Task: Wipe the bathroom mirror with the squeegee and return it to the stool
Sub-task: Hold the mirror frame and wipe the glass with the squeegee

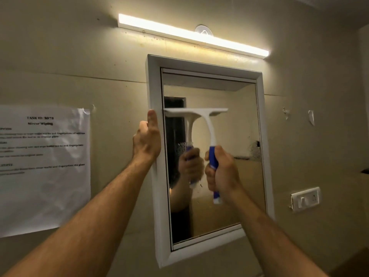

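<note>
With the right hand (223,172) clenched on the squeegee (201,124) and the left hand (146,139) gripping the mirror (229,120) frame, uneven blade pressure risks streaks.

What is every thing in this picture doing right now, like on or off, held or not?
Long wall strip light: on, glowing.
White-framed rectangular mirror: hanging on the wall, smudged with droplets.
White squeegee with blue handle: held upright, blade against the glass.
Right hand: gripping the squeegee handle.
Left hand: holding the mirror's left frame edge.
Printed paper sheet: stuck on the wall.
</note>
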The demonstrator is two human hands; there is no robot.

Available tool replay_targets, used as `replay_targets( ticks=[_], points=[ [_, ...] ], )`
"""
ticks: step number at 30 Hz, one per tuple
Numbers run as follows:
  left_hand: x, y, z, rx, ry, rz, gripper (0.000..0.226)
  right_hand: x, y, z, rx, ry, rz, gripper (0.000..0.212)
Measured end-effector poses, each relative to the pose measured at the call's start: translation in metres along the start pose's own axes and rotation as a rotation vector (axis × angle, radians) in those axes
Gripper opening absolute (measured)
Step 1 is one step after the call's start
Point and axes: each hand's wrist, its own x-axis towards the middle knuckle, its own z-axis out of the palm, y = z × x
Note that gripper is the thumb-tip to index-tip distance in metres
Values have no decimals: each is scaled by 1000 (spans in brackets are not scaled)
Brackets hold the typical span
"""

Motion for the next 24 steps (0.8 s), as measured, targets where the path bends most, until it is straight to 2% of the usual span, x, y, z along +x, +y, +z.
replay_targets(
  ticks=[1, 3, 9, 13, 16, 19, 22, 24],
  points=[
    [8, 6, 0, -33, 12, -15, 67, 10, -13, 4, 1, -3, -2, 41],
    [26, 25, -3, -70, 33, -60, 78, 24, -30, 10, 3, 0, 1, 41],
    [48, 43, 7, -99, 64, -79, 67, 5, -11, 11, 17, -13, 18, 41],
    [40, 33, 12, -32, 160, 4, 68, 1, -9, 9, 61, -18, 27, 40],
    [45, 29, 15, 30, 167, 10, 73, 26, -39, 15, 111, -66, 6, 51],
    [44, 28, 16, -8, 155, 25, 76, 46, -60, 20, 183, -107, -17, 63],
    [40, 31, 15, -1, 174, 35, 67, 46, -49, 12, 197, -120, 0, 50],
    [38, 34, 14, 18, 183, 39, 58, 34, -33, 6, 222, -165, 53, 49]
  ],
)
